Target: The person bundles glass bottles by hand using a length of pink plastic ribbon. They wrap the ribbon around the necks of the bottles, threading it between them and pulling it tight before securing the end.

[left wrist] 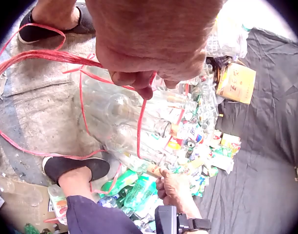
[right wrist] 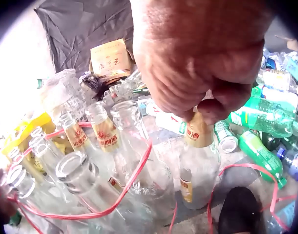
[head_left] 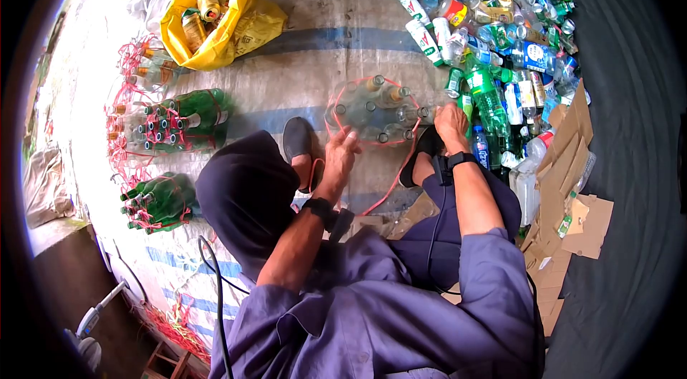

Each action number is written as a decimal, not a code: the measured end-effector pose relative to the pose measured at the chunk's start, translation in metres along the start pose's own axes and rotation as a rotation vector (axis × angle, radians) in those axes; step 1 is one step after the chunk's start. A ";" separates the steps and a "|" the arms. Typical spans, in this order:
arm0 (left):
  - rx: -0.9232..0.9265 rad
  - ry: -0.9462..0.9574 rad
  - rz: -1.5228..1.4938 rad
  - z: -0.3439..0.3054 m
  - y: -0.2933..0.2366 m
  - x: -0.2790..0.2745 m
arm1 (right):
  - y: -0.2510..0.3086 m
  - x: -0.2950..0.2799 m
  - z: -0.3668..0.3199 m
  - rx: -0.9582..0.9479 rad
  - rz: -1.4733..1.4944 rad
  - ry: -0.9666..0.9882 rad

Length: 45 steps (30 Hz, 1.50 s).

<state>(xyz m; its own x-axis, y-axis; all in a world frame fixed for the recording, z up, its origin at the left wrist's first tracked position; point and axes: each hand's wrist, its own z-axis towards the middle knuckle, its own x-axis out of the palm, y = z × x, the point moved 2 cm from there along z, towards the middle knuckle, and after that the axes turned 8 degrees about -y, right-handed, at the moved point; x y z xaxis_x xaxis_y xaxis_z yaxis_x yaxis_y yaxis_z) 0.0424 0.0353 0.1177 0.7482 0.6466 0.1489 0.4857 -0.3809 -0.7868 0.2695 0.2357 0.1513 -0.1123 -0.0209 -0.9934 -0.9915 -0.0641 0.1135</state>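
Clear glass bottles stand in a cluster between the shoes, with pink twine looped around their necks. At the left edge of the cluster, my left hand has its fingers curled round the twine. My right hand grips the neck of a clear bottle with a gold label, standing just right of the cluster and outside the loop. In the left wrist view the right hand shows beyond the bottles. Loose twine trails toward the right shoe.
Bundled green bottles and other tied bottles lie at the left. A yellow bag with cans stands at the upper left. Mixed plastic bottles and cans are heaped at the right, beside flattened cardboard.
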 end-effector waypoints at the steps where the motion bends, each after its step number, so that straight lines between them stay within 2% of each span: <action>1: 0.003 0.000 0.012 0.003 0.004 0.000 | 0.001 -0.004 0.000 0.001 0.016 -0.007; 6: 0.024 -0.003 0.064 0.004 0.005 -0.001 | 0.003 -0.057 0.003 0.031 -0.057 -0.105; 12: 0.036 0.016 0.052 0.010 0.012 -0.003 | 0.014 -0.159 -0.003 0.040 -0.073 -0.221; 13: 0.041 0.019 0.043 0.010 0.013 -0.003 | 0.020 -0.177 -0.011 -0.021 -0.064 -0.299; 16: 0.040 0.022 0.037 0.009 0.011 -0.002 | 0.036 -0.225 -0.027 -0.045 -0.066 -0.334; 21: 0.037 0.021 0.033 0.009 0.010 -0.001 | 0.058 -0.267 -0.053 -0.191 0.098 -0.437; 23: 0.040 0.018 0.058 0.009 0.009 -0.001 | 0.070 -0.275 -0.062 -0.216 0.128 -0.417; 26: 0.053 0.025 0.051 0.010 0.011 -0.002 | 0.084 -0.272 -0.072 -0.277 0.151 -0.378; 29: 0.048 0.014 0.048 0.009 0.009 -0.001 | 0.097 -0.258 -0.077 -0.279 0.259 -0.245; 33: 0.060 0.022 0.083 0.008 0.009 -0.002 | 0.107 -0.224 -0.070 -0.363 0.256 -0.176; 38: 0.128 0.026 0.039 0.022 0.028 -0.003 | 0.111 -0.172 -0.064 -0.426 0.221 -0.140; 40: 0.099 0.022 0.028 0.015 0.020 -0.001 | 0.110 -0.151 -0.064 -0.483 0.235 -0.177; 45: 0.100 0.027 0.026 0.008 0.015 0.000 | 0.111 -0.133 -0.066 -0.435 0.294 -0.106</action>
<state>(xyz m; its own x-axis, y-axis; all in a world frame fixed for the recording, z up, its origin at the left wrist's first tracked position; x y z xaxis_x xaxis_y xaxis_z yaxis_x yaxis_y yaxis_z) 0.0459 0.0351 0.1015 0.7724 0.6190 0.1421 0.4192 -0.3289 -0.8462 0.1790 0.1659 0.2971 -0.4096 -0.0010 -0.9123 -0.8006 -0.4790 0.3600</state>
